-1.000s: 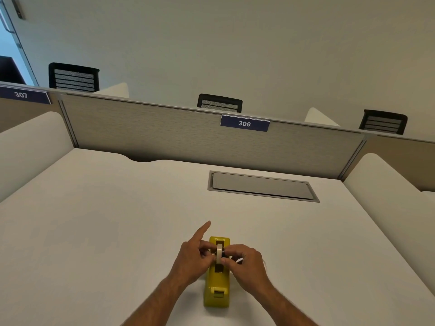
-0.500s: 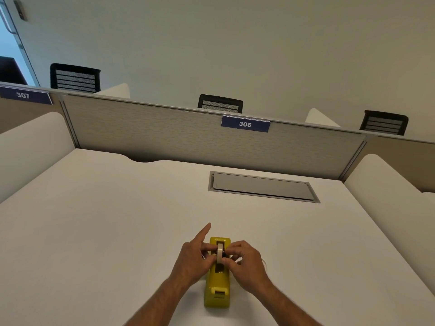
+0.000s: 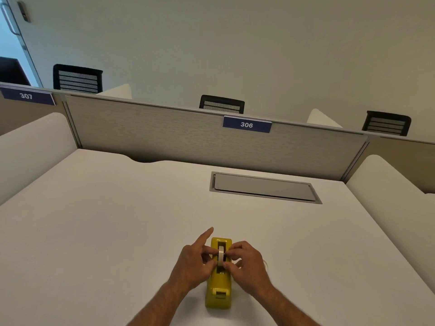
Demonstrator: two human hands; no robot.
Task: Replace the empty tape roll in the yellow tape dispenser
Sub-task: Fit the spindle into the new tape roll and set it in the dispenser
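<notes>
Barely anything is changing over the last second: both hands are staying clamped on the roll, only creeping slightly. Reads to me like the roll is being seated in, or worked out of, the cradle; can't tell which, nor whether this roll is the empty or the fresh one.

Surroundings, big to small: white desk (image 3: 94, 231) is carrying everything, with the grey partition (image 3: 164, 132) closing the far edge, label 306 (image 3: 246, 124) on its top rail. Grey cable hatch (image 3: 263, 187) is sitting flush in the desk, well apart from the work. Nothing is blocking access.

Yellow tape dispenser (image 3: 218, 285) is lying near the front edge, between the wrists, cutter end toward the person. Left hand (image 3: 191, 264) is pinching the roll's left face, index finger sticking up free. Right hand (image 3: 246, 262) is pinching the right face, fingers curled closed on it. Tape roll (image 3: 220, 256) is standing on edge in the dispenser's slot, gripped from both sides.

Something small and pale is peeking out just beside the right hand; too hidden to identify.
</notes>
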